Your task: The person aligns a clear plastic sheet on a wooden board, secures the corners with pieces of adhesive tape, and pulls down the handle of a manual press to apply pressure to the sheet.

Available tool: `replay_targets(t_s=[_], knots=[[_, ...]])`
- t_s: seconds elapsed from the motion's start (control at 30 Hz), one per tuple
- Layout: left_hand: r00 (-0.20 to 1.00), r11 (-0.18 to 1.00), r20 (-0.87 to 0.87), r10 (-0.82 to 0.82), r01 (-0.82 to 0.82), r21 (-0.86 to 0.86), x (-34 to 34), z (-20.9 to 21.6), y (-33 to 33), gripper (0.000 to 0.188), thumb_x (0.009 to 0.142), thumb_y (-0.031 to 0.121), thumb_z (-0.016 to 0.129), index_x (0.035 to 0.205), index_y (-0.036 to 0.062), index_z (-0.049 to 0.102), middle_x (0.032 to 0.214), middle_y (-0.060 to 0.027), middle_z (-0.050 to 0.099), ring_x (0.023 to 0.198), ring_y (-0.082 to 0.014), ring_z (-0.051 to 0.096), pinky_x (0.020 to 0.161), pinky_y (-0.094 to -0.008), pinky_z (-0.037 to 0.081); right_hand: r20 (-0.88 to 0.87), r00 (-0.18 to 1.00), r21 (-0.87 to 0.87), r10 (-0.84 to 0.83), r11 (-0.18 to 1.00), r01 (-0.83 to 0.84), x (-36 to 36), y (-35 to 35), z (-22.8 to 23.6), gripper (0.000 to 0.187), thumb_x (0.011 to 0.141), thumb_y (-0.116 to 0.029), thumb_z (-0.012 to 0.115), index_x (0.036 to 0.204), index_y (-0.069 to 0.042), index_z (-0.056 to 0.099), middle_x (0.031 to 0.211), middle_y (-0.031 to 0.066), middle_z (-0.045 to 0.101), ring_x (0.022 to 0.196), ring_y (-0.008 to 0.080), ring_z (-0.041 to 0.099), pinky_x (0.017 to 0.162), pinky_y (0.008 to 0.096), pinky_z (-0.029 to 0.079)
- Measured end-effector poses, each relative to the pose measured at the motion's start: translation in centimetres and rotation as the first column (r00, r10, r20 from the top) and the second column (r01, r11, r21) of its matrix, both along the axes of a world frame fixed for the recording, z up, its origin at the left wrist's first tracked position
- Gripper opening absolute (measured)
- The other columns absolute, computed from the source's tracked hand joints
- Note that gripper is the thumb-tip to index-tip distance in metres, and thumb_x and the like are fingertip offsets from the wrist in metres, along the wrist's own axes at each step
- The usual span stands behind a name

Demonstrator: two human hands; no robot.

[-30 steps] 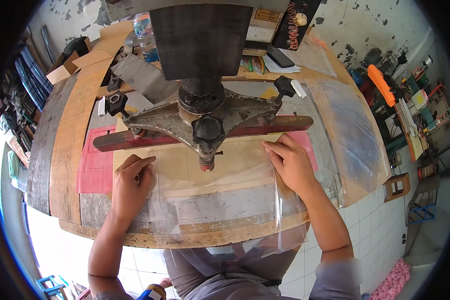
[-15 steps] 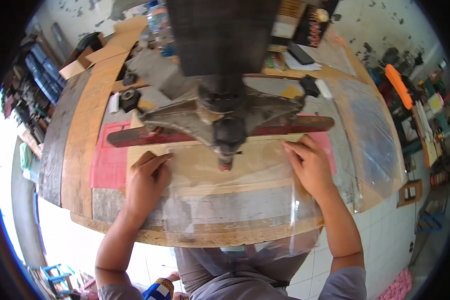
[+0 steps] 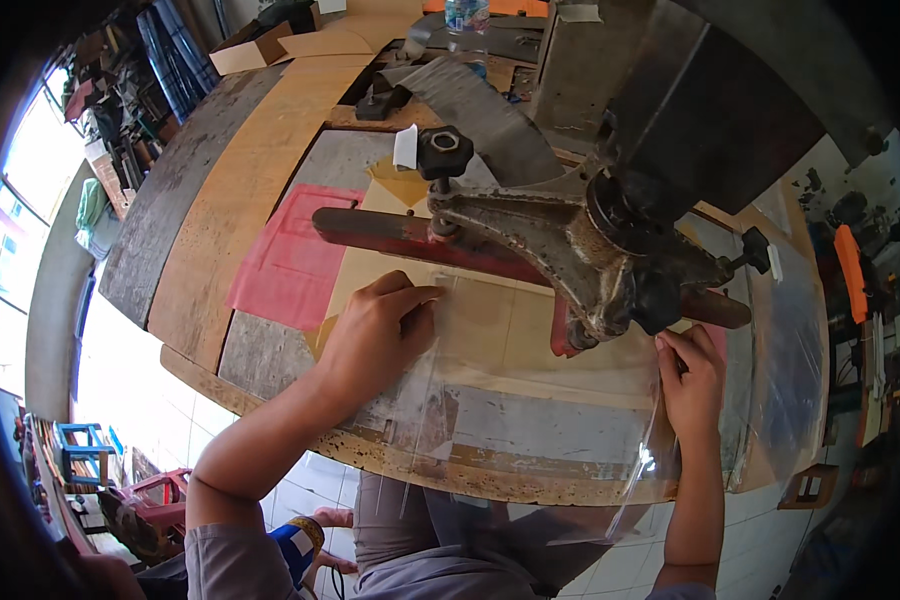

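A clear plastic sheet [image 3: 540, 440] stretches between my two hands and hangs over the table's near edge toward my lap. My left hand [image 3: 385, 325] pinches its far left corner, thumb against bent fingers. At the far right corner my right hand [image 3: 690, 370] grips it between thumb and fingertips. Beneath the sheet lies a cream-coloured board [image 3: 525, 335]. Just beyond my hands stands a press head [image 3: 580, 245] of worn metal with black knobs, carrying a long red-edged bar [image 3: 370, 228] low over the board. A pink sheet [image 3: 295, 260] lies left of the board.
Wooden planks [image 3: 220, 200] form the table's left side. More clear plastic [image 3: 785, 350] covers its right side. An open cardboard box [image 3: 255, 50] and a plastic bottle [image 3: 467, 20] stand at the back. A blue stool [image 3: 85, 450] is at the lower left, near a person's partly visible body.
My view has swung left, so the press and table appear farther right and tilted. Both hands still hold the plastic sheet's far corners close to the bar.
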State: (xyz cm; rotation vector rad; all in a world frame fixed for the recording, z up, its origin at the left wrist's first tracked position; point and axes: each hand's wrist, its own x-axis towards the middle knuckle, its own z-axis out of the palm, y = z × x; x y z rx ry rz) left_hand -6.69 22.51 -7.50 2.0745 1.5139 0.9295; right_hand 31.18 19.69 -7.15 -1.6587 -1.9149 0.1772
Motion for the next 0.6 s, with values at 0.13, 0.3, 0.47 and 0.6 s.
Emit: replay_targets(t_s=[0.13, 0.3, 0.47, 0.6], knots=[[1.0, 1.0, 0.001, 0.004, -0.004, -0.002, -0.07, -0.08, -0.03, 0.024, 0.088, 0.004, 0.065, 0.108, 0.0004, 0.077, 0.091, -0.0185, 0.068, 0.079, -0.0377, 0.069, 0.074, -0.0433, 0.056, -0.002, 1.0, -0.018, -0.001, 1.0, 0.001, 0.11, 0.0, 0.12, 0.025, 0.093, 0.001, 0.07, 0.117, -0.004, 0.077, 0.091, 0.0092, 0.065, 0.074, 0.0192, 0.065, 0.065, 0.0308, 0.05], [1.0, 0.997, -0.009, 0.01, -0.009, 0.078, 0.02, -0.75, 0.03, 0.024, 0.087, 0.003, 0.067, 0.109, 0.0021, 0.078, 0.087, -0.0125, 0.067, 0.069, -0.0283, 0.067, 0.068, -0.0365, 0.054, -0.02, 1.0, -0.014, -0.006, 1.0, 0.006, 0.13, 0.18, -0.04, 0.025, 0.093, 0.001, 0.07, 0.117, -0.004, 0.077, 0.091, 0.0096, 0.065, 0.075, 0.0194, 0.066, 0.066, 0.0308, 0.051], [0.999, 0.997, -0.031, 0.015, -0.013, 0.073, 0.13, -0.49, -0.17, 0.025, 0.087, 0.003, 0.067, 0.109, 0.0023, 0.078, 0.087, -0.0126, 0.066, 0.069, -0.0288, 0.067, 0.068, -0.0376, 0.054, -0.035, 0.999, -0.003, -0.004, 1.0, 0.004, 0.08, 0.08, 0.08, 0.025, 0.093, 0.0, 0.07, 0.117, -0.004, 0.077, 0.091, 0.0098, 0.065, 0.075, 0.0195, 0.065, 0.066, 0.0312, 0.051], [0.999, 0.995, -0.042, 0.013, -0.008, 0.099, 0.3, -0.73, -0.13, 0.026, 0.086, 0.003, 0.068, 0.11, 0.0027, 0.077, 0.086, -0.0131, 0.066, 0.07, -0.029, 0.067, 0.068, -0.0383, 0.054, -0.049, 0.999, -0.014, -0.013, 1.0, 0.012, 0.25, 0.04, 0.14, 0.024, 0.093, -0.001, 0.071, 0.116, -0.005, 0.078, 0.09, 0.0103, 0.065, 0.075, 0.0209, 0.066, 0.065, 0.0323, 0.051]])
